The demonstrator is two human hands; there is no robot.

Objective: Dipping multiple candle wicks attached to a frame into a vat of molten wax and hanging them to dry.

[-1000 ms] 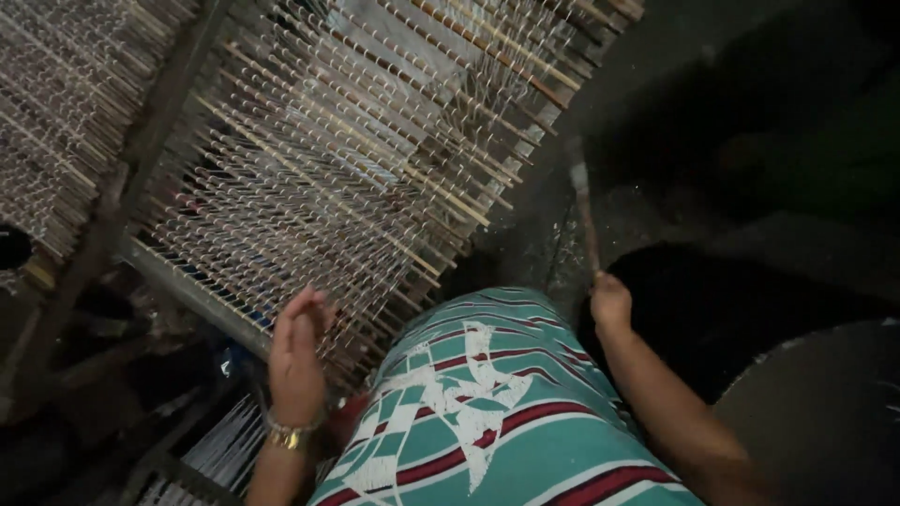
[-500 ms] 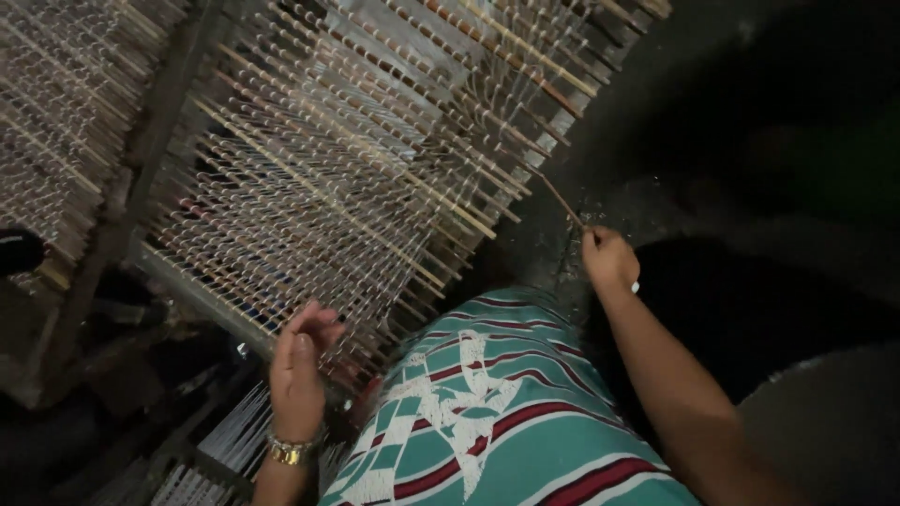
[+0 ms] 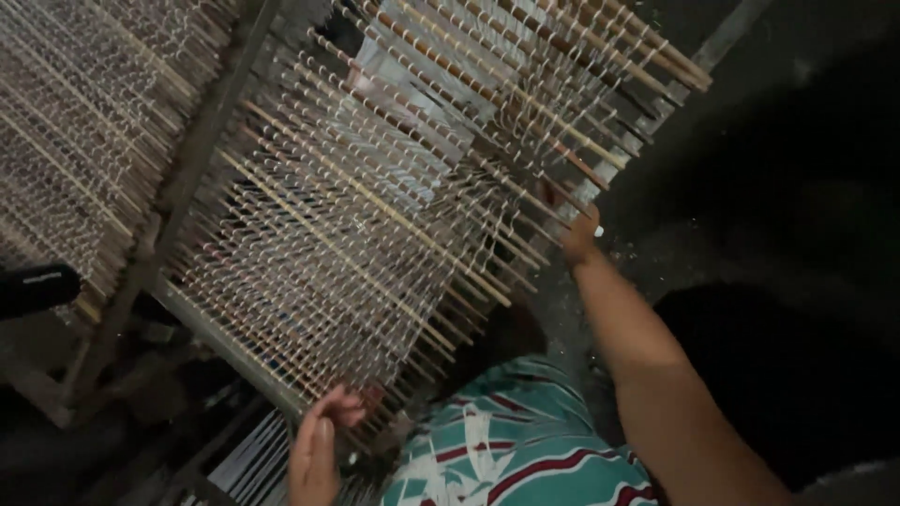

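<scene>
Reaching up from beside the lap, the right hand [image 3: 581, 236] is now pressing in at the right edge of the rack of thin sticks [image 3: 394, 197], where a second ago it was holding a slim stick out in the dark beside the frame. Its fingers are curling in among the stick ends; whether that stick is in its grip I cannot tell, since the loops are hiding the fingertips. The left hand [image 3: 319, 450] has dropped toward the bottom edge of the rack and is hovering half open, fingers loosely bent, gripping nothing, just touching or nearly touching the lowest strings.

Risk, as I judge it: the white looped threads [image 3: 309, 253] are crowding every stick, so a fingertip or stick end pushed in at an angle is likely to be snagging a neighbouring loop or nudging an adjacent stick out of line. Dim light is making the gaps hard to read.

Around them, a wooden frame post [image 3: 202, 141] is running diagonally at the left, a second rack [image 3: 66, 141] is lying beyond it, and a green striped cloth [image 3: 506, 459] is covering the person's lap, close under the rack's lower corner.
</scene>
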